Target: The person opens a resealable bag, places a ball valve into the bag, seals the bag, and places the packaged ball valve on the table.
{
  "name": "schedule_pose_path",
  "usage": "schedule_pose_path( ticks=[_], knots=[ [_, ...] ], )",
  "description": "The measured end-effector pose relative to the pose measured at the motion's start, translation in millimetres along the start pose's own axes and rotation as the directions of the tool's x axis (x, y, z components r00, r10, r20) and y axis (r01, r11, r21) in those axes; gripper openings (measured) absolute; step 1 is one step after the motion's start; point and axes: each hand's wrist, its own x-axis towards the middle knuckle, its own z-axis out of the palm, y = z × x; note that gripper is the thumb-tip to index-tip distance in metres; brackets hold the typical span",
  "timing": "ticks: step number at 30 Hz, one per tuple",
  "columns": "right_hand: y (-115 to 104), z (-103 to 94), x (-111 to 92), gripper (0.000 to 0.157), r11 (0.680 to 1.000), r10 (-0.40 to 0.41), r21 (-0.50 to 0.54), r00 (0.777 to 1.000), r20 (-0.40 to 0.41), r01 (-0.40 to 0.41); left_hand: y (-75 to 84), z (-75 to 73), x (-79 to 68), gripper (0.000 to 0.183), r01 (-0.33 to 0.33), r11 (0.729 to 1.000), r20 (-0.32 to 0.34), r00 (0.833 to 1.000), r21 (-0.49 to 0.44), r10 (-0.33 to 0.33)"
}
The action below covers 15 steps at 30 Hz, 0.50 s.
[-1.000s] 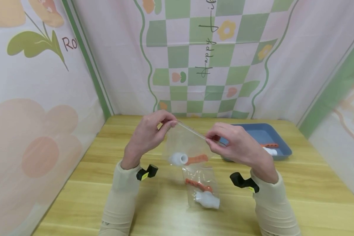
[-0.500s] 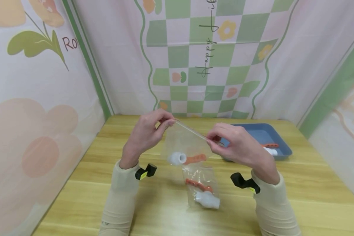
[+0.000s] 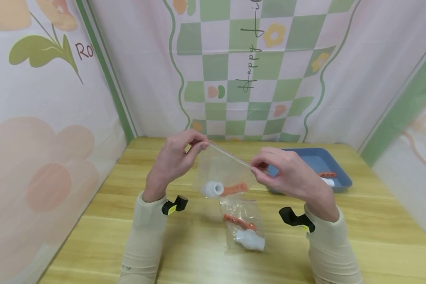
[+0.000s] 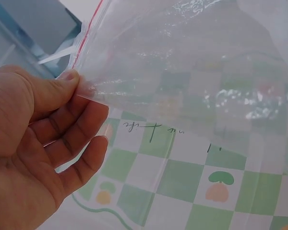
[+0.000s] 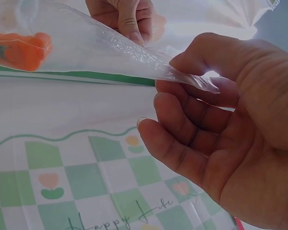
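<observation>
A clear zip bag (image 3: 220,167) hangs in the air between both hands, its top edge stretched and slanting down to the right. My left hand (image 3: 175,157) pinches the upper left corner between thumb and forefinger; a red zip line shows there in the left wrist view. At the other corner, my right hand (image 3: 287,171) pinches the edge with thumb and fingers. Inside the bag lie a white plastic fitting (image 3: 212,189) with a round opening and an orange strip with holes (image 3: 234,189), also visible as an orange piece (image 5: 24,50) in the right wrist view.
Below the hands, a second clear bag (image 3: 241,209) lies on the wooden table (image 3: 191,252), holding an orange handle-like strip and a white fitting. Behind the right hand stands a blue tray (image 3: 346,183) with an orange strip (image 3: 326,174) and a white piece. Printed curtains enclose the table.
The left hand has shifted slightly left and up, the right hand slightly right. The bag's contents have moved a little left. Both hands keep their pinch.
</observation>
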Motion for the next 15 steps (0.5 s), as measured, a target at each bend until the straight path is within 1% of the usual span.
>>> schedule_pose_path(
  ticks=[1,15],
  knots=[
    [0.1,-0.2,-0.2,0.013,1.0,0.002,0.0,1.0,0.002,-0.002,-0.2,-0.2,0.1,0.005,0.002,1.0,-0.001,1.0,0.0,-0.002],
    [0.2,-2.5,-1.2,0.014,1.0,0.007,0.001,1.0,-0.002,-0.007,-3.8,-3.1,-0.8,0.006,-0.001,1.0,-0.027,1.0,0.013,0.001]
  ],
)
